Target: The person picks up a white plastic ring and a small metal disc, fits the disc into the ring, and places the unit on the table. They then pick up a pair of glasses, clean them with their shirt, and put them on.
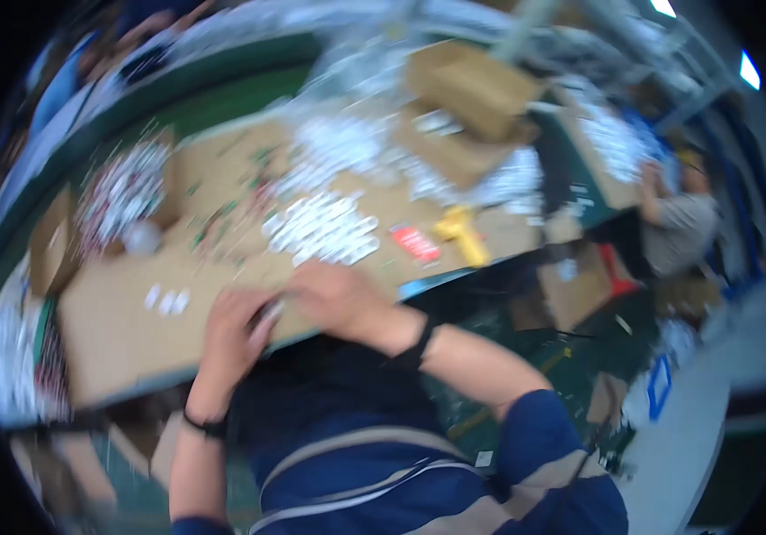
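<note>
Both my left hand (235,330) and right hand (333,294) curl together over the near edge of the surface (115,352), probably for close work; blur hides any grip. White pieces (322,229) lie just beyond, likely for easy reach.

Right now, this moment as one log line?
left hand: grip blurred | right hand: beside left, grip blurred | table: white parts ahead; red item, yellow item rightward

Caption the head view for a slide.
Left hand and right hand close together near rounded white pieces on a brown worktable.
</note>
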`<state>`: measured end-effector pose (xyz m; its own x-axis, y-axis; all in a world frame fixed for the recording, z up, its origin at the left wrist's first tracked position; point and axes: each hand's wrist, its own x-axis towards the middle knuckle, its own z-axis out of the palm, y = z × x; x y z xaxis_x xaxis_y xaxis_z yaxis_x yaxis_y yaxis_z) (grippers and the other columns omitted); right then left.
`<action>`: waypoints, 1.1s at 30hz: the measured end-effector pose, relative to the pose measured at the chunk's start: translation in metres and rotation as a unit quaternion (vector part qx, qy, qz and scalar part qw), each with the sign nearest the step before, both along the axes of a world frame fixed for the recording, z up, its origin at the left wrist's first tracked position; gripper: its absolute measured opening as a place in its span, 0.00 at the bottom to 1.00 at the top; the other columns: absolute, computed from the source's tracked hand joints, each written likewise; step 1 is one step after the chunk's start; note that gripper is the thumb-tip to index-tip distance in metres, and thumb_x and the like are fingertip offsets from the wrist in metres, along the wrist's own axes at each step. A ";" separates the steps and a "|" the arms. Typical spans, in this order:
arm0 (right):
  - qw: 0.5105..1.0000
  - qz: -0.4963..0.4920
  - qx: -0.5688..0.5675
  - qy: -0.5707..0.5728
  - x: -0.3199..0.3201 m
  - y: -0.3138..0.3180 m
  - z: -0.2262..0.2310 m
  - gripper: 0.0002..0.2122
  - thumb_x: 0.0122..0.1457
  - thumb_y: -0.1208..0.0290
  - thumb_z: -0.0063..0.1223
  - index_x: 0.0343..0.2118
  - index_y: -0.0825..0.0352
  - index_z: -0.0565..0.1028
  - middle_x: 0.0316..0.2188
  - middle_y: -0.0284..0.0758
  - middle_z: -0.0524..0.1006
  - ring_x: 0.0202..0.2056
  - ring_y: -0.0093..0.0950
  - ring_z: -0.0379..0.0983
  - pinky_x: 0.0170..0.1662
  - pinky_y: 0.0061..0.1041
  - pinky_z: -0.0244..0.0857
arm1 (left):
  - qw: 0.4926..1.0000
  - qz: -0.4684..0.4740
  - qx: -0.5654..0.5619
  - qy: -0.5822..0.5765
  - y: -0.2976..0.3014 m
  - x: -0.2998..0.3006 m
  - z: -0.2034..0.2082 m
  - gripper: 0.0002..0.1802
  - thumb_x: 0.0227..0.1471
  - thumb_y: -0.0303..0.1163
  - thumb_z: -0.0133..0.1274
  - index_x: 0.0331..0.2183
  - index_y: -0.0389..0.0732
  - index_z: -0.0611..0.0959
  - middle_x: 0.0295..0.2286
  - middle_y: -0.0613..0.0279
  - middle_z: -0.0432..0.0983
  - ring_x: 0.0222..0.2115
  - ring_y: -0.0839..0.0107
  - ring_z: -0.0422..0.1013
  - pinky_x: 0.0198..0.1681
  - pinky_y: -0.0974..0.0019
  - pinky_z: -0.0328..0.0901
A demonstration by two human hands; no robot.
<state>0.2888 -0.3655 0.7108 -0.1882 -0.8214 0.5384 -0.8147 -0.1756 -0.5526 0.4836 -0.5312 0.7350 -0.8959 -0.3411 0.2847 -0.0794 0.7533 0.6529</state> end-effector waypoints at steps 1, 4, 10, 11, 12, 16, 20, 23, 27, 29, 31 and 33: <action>1.000 -0.006 0.015 -0.008 -0.007 0.002 -0.007 0.11 0.60 0.77 0.64 0.46 0.67 0.85 0.41 0.42 0.84 0.43 0.47 0.83 0.46 0.42 0.80 | 0.999 -0.020 -0.002 0.037 0.000 -0.009 0.004 0.19 0.56 0.24 0.69 0.50 0.38 0.91 0.43 0.50 0.88 0.46 0.46 0.80 0.55 0.48 0.73; 1.000 -0.015 0.007 0.006 -0.010 -0.001 0.017 0.10 0.58 0.78 0.72 0.42 0.68 0.88 0.36 0.39 0.85 0.35 0.39 0.83 0.40 0.35 0.79 | 0.998 -0.013 0.006 0.064 0.000 -0.009 0.003 0.25 0.54 0.25 0.70 0.55 0.39 0.88 0.44 0.52 0.87 0.48 0.48 0.79 0.56 0.49 0.73; 0.989 -0.001 0.122 -0.079 0.000 -0.004 0.020 0.10 0.61 0.77 0.75 0.44 0.70 0.89 0.34 0.35 0.85 0.30 0.26 0.80 0.36 0.26 0.74 | 0.999 -0.007 0.027 0.037 -0.007 0.007 0.004 0.28 0.53 0.24 0.70 0.58 0.40 0.87 0.43 0.54 0.87 0.49 0.50 0.79 0.58 0.50 0.73; 0.986 -0.004 0.136 -0.093 0.001 -0.006 0.021 0.10 0.61 0.77 0.75 0.45 0.70 0.89 0.34 0.34 0.85 0.30 0.23 0.79 0.35 0.25 0.73 | 0.999 -0.011 0.029 0.037 -0.008 0.010 0.003 0.29 0.53 0.23 0.69 0.58 0.40 0.87 0.43 0.55 0.87 0.49 0.50 0.79 0.59 0.50 0.73; 0.986 0.002 0.141 -0.090 0.003 -0.007 0.022 0.10 0.61 0.77 0.75 0.45 0.70 0.89 0.34 0.34 0.85 0.30 0.23 0.79 0.35 0.25 0.73 | 0.999 -0.004 0.033 0.039 -0.008 0.010 0.002 0.29 0.53 0.23 0.69 0.58 0.40 0.87 0.43 0.55 0.87 0.49 0.50 0.79 0.59 0.50 0.73; 0.982 0.008 0.148 -0.118 0.010 -0.010 0.027 0.10 0.62 0.78 0.74 0.46 0.71 0.89 0.34 0.34 0.85 0.29 0.21 0.78 0.34 0.24 0.72 | 0.997 -0.003 0.036 0.073 -0.008 0.011 -0.003 0.31 0.52 0.22 0.69 0.59 0.41 0.88 0.42 0.57 0.87 0.46 0.52 0.80 0.57 0.51 0.73; 0.981 0.002 0.158 -0.113 0.013 -0.013 0.028 0.10 0.62 0.78 0.74 0.46 0.71 0.89 0.35 0.34 0.85 0.29 0.21 0.78 0.34 0.24 0.72 | 0.996 -0.003 0.015 0.089 -0.007 0.009 -0.006 0.31 0.52 0.22 0.69 0.59 0.40 0.88 0.42 0.57 0.87 0.46 0.52 0.80 0.57 0.51 0.73; 0.977 -0.011 0.181 -0.111 0.016 -0.016 0.031 0.11 0.62 0.79 0.73 0.47 0.70 0.89 0.35 0.34 0.85 0.29 0.21 0.78 0.35 0.24 0.72 | 0.997 -0.005 0.019 0.080 -0.007 0.007 -0.008 0.31 0.52 0.22 0.69 0.59 0.40 0.88 0.42 0.56 0.87 0.46 0.52 0.80 0.57 0.51 0.73; 0.980 -0.010 0.180 -0.086 0.021 -0.020 0.035 0.12 0.61 0.80 0.73 0.48 0.68 0.90 0.36 0.34 0.85 0.30 0.21 0.78 0.35 0.23 0.72 | 0.997 0.000 0.018 0.071 -0.007 0.008 -0.008 0.31 0.53 0.22 0.69 0.59 0.40 0.88 0.43 0.55 0.86 0.46 0.52 0.80 0.58 0.51 0.73; 0.980 -0.010 0.181 -0.087 0.022 -0.021 0.037 0.12 0.61 0.80 0.73 0.48 0.68 0.90 0.36 0.34 0.85 0.31 0.22 0.79 0.36 0.24 0.73 | 0.997 0.000 0.018 0.072 -0.007 0.008 -0.008 0.31 0.53 0.22 0.69 0.59 0.40 0.88 0.43 0.55 0.86 0.46 0.52 0.79 0.58 0.51 0.74; 0.979 -0.013 0.182 -0.090 0.022 -0.020 0.039 0.12 0.61 0.80 0.72 0.48 0.67 0.90 0.37 0.35 0.86 0.32 0.24 0.81 0.37 0.25 0.74 | 0.997 -0.001 0.019 0.071 -0.006 0.008 -0.008 0.31 0.52 0.21 0.68 0.60 0.40 0.88 0.43 0.55 0.86 0.46 0.52 0.79 0.58 0.51 0.74; 0.983 0.000 0.171 -0.073 0.021 -0.022 0.037 0.12 0.61 0.81 0.72 0.48 0.67 0.90 0.37 0.36 0.86 0.33 0.26 0.81 0.38 0.26 0.75 | 0.997 0.001 0.019 0.076 -0.007 0.007 -0.009 0.31 0.52 0.21 0.68 0.60 0.40 0.88 0.43 0.55 0.86 0.47 0.52 0.79 0.58 0.51 0.74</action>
